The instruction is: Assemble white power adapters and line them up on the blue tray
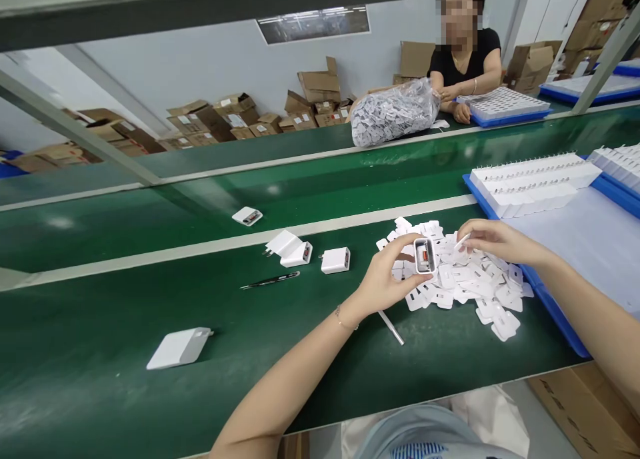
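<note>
My left hand [387,276] grips a white charger housing [425,256] between thumb and fingers. Its open end faces me, and metal and orange parts show inside. To the right, my right hand [483,238] pinches a small white cover plate [462,242], held apart from the housing. Below both hands spreads a heap of white cover plates [465,282], many with a small slot. A white pen-like tool [391,328] lies under my left wrist, partly hidden. Left of it are a white charger [335,260] and black tweezers [271,280].
A blue tray [555,316] with rows of white chargers [535,179] stands at the right. More chargers lie leftward, one large white one [179,348] near the front. Across the bench, a person [465,66] sits by a bag of small parts [393,116]. A metal beam crosses overhead.
</note>
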A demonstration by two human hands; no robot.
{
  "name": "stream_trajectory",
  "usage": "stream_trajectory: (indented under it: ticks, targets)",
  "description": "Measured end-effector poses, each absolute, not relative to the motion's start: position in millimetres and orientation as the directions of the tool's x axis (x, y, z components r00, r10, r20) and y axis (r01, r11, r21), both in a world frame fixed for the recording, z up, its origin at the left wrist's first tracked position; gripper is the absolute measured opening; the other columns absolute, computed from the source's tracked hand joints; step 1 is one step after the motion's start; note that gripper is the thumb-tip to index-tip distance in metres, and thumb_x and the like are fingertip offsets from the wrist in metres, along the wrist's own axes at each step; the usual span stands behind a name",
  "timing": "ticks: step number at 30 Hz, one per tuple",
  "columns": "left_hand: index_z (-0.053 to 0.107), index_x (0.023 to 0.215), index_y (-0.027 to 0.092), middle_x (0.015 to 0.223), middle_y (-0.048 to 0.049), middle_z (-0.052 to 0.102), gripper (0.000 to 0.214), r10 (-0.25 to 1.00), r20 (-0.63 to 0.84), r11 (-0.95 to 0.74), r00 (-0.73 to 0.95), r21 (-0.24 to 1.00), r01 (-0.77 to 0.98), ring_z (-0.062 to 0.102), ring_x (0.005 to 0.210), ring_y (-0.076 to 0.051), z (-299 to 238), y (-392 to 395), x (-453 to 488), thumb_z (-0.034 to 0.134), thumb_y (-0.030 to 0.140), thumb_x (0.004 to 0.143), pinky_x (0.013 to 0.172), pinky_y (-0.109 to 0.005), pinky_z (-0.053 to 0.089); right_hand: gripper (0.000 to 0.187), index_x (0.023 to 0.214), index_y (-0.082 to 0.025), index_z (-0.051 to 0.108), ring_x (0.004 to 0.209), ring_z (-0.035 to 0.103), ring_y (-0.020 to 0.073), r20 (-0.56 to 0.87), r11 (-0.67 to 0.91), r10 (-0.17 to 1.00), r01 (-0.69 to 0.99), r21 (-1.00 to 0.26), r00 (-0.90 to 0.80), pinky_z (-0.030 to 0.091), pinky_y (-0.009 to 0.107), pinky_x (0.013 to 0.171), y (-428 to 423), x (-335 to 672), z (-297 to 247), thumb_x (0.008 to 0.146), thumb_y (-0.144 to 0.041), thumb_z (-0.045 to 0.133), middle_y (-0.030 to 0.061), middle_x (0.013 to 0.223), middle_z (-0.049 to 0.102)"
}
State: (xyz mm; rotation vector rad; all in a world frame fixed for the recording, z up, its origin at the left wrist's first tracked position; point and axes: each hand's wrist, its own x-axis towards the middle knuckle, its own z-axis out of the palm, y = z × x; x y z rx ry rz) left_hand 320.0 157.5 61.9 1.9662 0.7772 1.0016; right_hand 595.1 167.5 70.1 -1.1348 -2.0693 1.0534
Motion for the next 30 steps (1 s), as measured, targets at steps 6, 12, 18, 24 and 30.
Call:
stream_trajectory:
  ticks: [6,12,18,24,30]
  targets:
    - [0.06,0.131,0.029,0.131,-0.0096,0.063,0.052,0.769,0.265,-0.427,0.582,0.89,0.16,0.062,0.115,-0.027,45,161,322,0.074,0.032,0.081,0.082,-0.037,0.063,0.028,0.112,-0.023,0.066,0.057,0.057,0.0112,0.134,0.285,0.848,0.228,-0.931,-0.512,0.05,0.026,0.052,148,570,82,0.09,-0.04,0.064,-0.0004,0.075,0.063]
    - [0.059,0.133,0.03,0.129,-0.0103,0.065,0.053,0.699,0.276,-0.529,0.66,0.821,0.216,0.06,0.12,-0.03,35,160,323,0.073,0.037,0.083,0.083,-0.039,0.062,0.026,0.103,-0.024,0.073,0.061,0.058,0.0126,0.124,0.34,0.849,0.351,-0.873,-0.514,0.051,0.029,0.057,142,553,79,0.09,-0.044,0.063,0.0034,0.084,0.065]
    - [0.047,0.135,0.028,0.137,-0.0126,0.058,0.06,0.736,0.244,-0.477,0.631,0.849,0.229,0.056,0.129,-0.032,32,158,324,0.074,0.037,0.082,0.087,-0.04,0.061,0.035,0.123,-0.035,0.067,0.105,0.058,0.0249,0.167,0.395,0.873,0.464,-0.793,-0.459,0.055,0.043,0.088,141,550,66,0.089,-0.044,0.063,0.0079,0.113,0.057]
    - [0.048,0.125,0.028,0.132,-0.0103,0.059,0.05,0.732,0.262,-0.487,0.629,0.847,0.214,0.056,0.129,-0.031,39,154,323,0.074,0.029,0.082,0.09,-0.041,0.059,0.064,0.149,-0.037,0.04,0.129,0.053,0.0272,-0.049,0.165,0.823,0.32,-0.933,-0.566,0.05,0.049,0.103,147,551,61,0.09,-0.047,0.062,0.0083,0.151,0.044]
    - [0.058,0.116,0.026,0.137,-0.0114,0.05,0.041,0.835,0.306,-0.408,0.458,0.902,0.141,0.05,0.13,-0.029,45,151,328,0.076,0.033,0.08,0.091,-0.04,0.059,0.051,0.136,-0.032,0.058,0.132,0.053,0.0267,0.107,0.204,0.87,0.154,-0.967,-0.481,0.052,0.046,0.103,147,548,65,0.087,-0.043,0.067,0.0073,0.144,0.054]
